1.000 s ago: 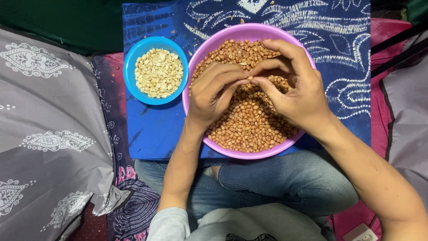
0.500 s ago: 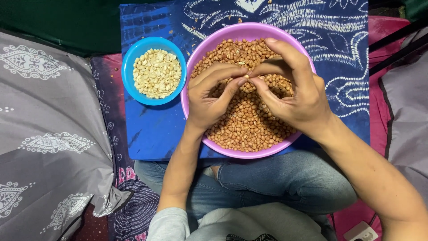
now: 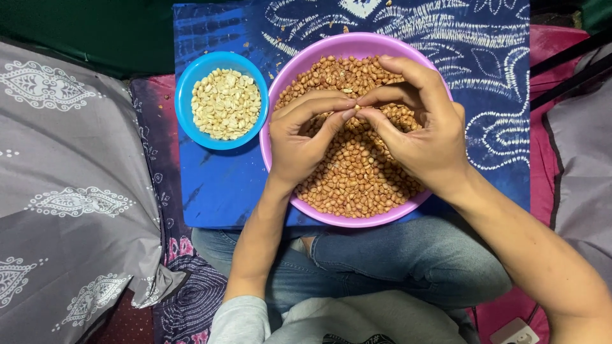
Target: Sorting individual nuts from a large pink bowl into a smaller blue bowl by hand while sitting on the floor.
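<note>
A large purple bowl [image 3: 331,46] full of red-brown skinned peanuts [image 3: 357,178] rests on a blue patterned cloth in front of me. My left hand [image 3: 299,137] and my right hand [image 3: 424,127] hover over the bowl, fingertips meeting at its middle, pinching a single peanut [image 3: 357,107] between them. Left of it sits a small blue bowl [image 3: 188,79] holding pale, peeled peanuts [image 3: 224,105].
The blue tie-dye cloth [image 3: 217,185] covers a flat surface above my crossed legs in jeans [image 3: 408,261]. A grey patterned pillow [image 3: 70,191] lies at the left, another grey cushion [image 3: 583,159] at the right. A white plug block [image 3: 516,332] sits at bottom right.
Both hands stay over the purple bowl; the fingertips have shifted slightly and closed together around one peanut. The bowls have not moved.
</note>
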